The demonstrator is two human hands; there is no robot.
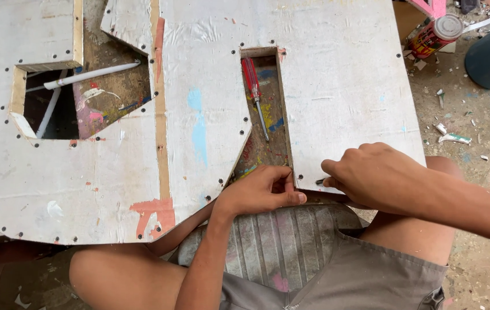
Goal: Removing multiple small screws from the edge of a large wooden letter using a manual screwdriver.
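A person sits with a large white board, cut into letter-like shapes, resting across the lap. Both hands work at its near edge, just right of a slot cut through it. The left hand curls over the edge at the slot's lower corner, fingers pressed together on the board, thumb stretched along underneath. The right hand is pinched shut on a small dark screw at the edge, just beside the left fingertips; whether the screw is already partly in cannot be told. A red screwdriver lies untouched inside the slot, well apart from both hands, its tip pointing down toward them. As a judgement, the fastening looks well advanced: dark screw heads already dot the outlines of the board along most edges, including the slot's sides and the far right margin, so this one near the corner seems among the last on this side. What remains appears to be seating this screw and driving it, since the driver is not yet picked up. To the left, white pipes show through another cut-out, and a red spray can lies on the littered floor at the upper right.
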